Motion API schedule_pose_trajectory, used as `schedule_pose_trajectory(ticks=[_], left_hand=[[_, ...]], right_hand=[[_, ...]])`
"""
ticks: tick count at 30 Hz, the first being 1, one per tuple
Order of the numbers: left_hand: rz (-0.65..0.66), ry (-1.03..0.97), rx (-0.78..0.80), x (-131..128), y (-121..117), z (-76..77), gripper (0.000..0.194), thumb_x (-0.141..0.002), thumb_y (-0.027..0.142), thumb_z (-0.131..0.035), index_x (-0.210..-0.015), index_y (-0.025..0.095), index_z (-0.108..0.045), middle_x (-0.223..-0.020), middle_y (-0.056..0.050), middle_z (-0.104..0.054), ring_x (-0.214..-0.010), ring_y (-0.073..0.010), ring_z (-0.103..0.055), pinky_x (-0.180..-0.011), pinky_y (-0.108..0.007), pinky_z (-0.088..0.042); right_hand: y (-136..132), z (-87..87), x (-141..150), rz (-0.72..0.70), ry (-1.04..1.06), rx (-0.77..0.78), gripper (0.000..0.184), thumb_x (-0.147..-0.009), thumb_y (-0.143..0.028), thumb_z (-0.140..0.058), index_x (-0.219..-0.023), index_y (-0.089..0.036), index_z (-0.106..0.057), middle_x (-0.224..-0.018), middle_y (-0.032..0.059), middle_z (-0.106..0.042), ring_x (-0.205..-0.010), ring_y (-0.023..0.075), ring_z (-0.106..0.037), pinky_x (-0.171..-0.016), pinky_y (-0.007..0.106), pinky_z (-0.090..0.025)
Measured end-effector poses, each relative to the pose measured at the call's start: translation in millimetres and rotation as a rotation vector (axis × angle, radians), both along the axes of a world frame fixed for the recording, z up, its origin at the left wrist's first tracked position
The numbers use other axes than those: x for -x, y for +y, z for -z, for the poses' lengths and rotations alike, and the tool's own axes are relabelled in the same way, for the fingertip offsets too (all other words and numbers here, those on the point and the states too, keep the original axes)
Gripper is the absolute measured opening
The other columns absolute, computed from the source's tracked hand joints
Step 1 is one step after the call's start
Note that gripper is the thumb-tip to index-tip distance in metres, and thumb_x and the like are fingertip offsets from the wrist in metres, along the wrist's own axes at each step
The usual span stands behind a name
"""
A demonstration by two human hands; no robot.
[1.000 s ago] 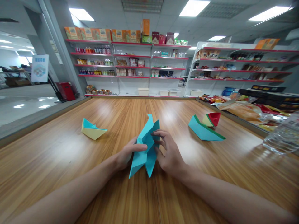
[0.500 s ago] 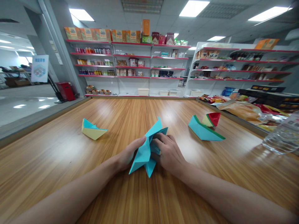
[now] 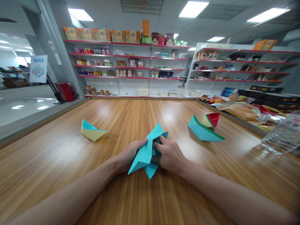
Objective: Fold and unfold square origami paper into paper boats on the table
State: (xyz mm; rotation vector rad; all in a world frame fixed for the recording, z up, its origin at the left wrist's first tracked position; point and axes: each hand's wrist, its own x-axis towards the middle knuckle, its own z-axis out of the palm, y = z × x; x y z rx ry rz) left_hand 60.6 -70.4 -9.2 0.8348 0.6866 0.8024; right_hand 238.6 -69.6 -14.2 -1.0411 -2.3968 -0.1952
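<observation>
Between my hands, just above the table, is a light blue folded paper (image 3: 144, 153) with pointed flaps at its ends. My left hand (image 3: 128, 153) is closed on its left side, the thumb pressing on the upper face and the other fingers hidden behind it. From the right, my right hand (image 3: 172, 154) reaches into the folds with its fingers bent around an inner flap; the fingertips are partly hidden. A yellow and blue paper boat (image 3: 93, 132) sits to the left. On the right stand a blue and green paper boat (image 3: 205, 131) and a smaller red and yellow one (image 3: 212, 119).
The wood-grain table (image 3: 117, 200) has a raised rim. A clear plastic bottle (image 3: 278, 136) lies at the right edge. Packaged snacks (image 3: 241, 111) and black boxes (image 3: 264, 98) are piled beyond it. Stocked shelves (image 3: 131, 57) line the back.
The upper flap of the blue paper has spread and dropped slightly. My right fingers have shifted within the folds; my left hand keeps its hold.
</observation>
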Motion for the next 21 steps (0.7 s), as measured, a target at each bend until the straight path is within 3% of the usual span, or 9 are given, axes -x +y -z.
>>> schedule_pose_trajectory(ticks=[9,17,21], left_hand=[[0.016,-0.077,0.033,-3.1,-4.7,-3.4,0.035,-0.083,0.04,-0.054,-0.095,0.009,-0.066,-0.078,-0.01,-0.069,-0.071,-0.0198,-0.062,-0.07,-0.029,-0.046],[0.022,-0.12,0.071,-4.8,-5.5,-4.7,0.028,-0.075,0.038,-0.064,-0.078,0.01,-0.063,-0.063,-0.004,-0.061,-0.056,-0.0144,-0.055,-0.058,-0.026,-0.042],[0.057,-0.155,0.101,-3.3,-2.5,-3.2,0.028,-0.074,0.039,-0.064,-0.076,0.011,-0.061,-0.062,-0.004,-0.06,-0.056,-0.0146,-0.055,-0.059,-0.026,-0.042]], right_hand=[[-1.6,-4.2,1.9,-0.061,0.013,0.056,0.024,-0.083,-0.035,-0.052,-0.098,-0.017,-0.056,-0.101,0.0096,-0.052,-0.074,0.0177,-0.053,-0.057,0.028,-0.039],[1.0,-4.9,-5.6,-0.296,0.093,0.056,0.016,-0.082,-0.031,-0.048,-0.082,-0.017,-0.053,-0.082,0.0063,-0.054,-0.07,0.0174,-0.05,-0.058,0.029,-0.039],[1.0,-2.9,-5.9,-0.365,0.103,-0.044,0.014,-0.082,-0.023,-0.046,-0.076,-0.017,-0.057,-0.08,0.0066,-0.051,-0.069,0.017,-0.048,-0.055,0.028,-0.037]])
